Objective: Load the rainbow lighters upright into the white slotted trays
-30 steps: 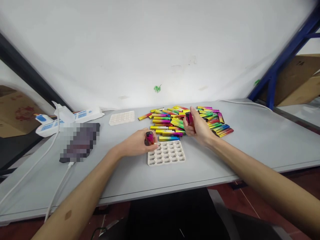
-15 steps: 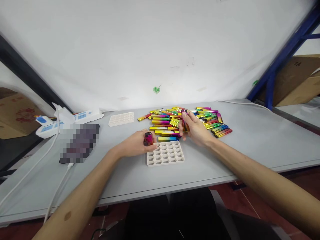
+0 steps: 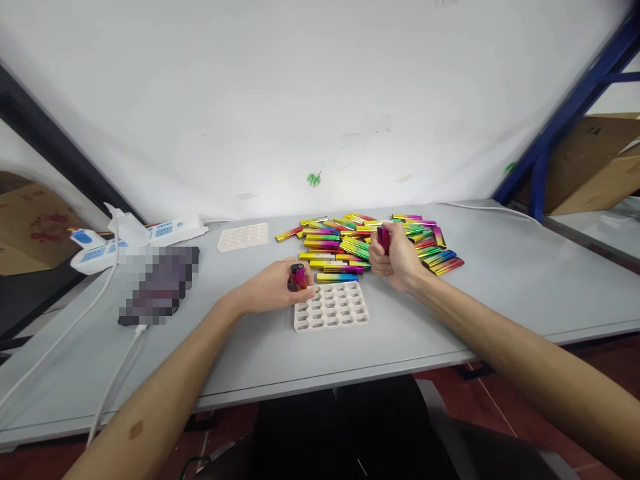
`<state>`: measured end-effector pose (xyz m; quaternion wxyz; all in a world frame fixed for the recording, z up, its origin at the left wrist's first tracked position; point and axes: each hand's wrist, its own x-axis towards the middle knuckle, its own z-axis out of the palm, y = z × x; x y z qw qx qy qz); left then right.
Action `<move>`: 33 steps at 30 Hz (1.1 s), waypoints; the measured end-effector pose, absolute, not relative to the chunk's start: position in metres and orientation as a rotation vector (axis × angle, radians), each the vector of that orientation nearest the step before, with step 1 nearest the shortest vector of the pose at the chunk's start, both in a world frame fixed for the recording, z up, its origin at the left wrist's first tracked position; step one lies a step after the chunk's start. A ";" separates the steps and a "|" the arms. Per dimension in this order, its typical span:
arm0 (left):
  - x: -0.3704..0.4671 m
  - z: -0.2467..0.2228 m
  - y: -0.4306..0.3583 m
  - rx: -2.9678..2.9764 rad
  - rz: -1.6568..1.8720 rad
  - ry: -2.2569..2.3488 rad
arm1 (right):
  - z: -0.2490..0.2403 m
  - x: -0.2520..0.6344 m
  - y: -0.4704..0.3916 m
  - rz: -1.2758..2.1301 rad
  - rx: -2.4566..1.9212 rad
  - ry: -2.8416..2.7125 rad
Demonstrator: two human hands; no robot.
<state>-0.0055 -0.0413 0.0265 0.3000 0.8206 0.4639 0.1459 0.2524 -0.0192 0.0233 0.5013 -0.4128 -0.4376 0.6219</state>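
My left hand is closed around an upright magenta lighter with a dark top. It is at the back left corner of a white tray with rows of small slots. My left thumb lies over the tray's edge; whether the lighter's lower end sits in a slot is hidden. My right hand is closed in a fist around another magenta lighter, its top end showing above the fingers. Behind and around that hand lies a pile of shiny rainbow-coloured lighters.
A second white slotted tray lies at the back left. Left of it are power strips and a blurred dark device with a white cable. Cardboard boxes stand beyond the blue frame on the right.
My right hand has moved slightly to the right and its fingers have curled round the lighter, which has turned in the grip. My left hand has stayed in place at the tray.
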 end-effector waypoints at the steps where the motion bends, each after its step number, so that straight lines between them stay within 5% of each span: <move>1: -0.005 0.027 -0.041 2.179 0.387 1.231 | 0.023 0.252 -0.019 1.501 -0.998 -1.058; 21: -0.004 0.027 -0.042 2.200 0.389 1.226 | 0.016 0.250 -0.018 1.419 -1.041 -1.135; 33: -0.003 0.025 -0.041 2.236 0.397 1.228 | 0.019 0.254 -0.024 0.785 -1.006 -1.717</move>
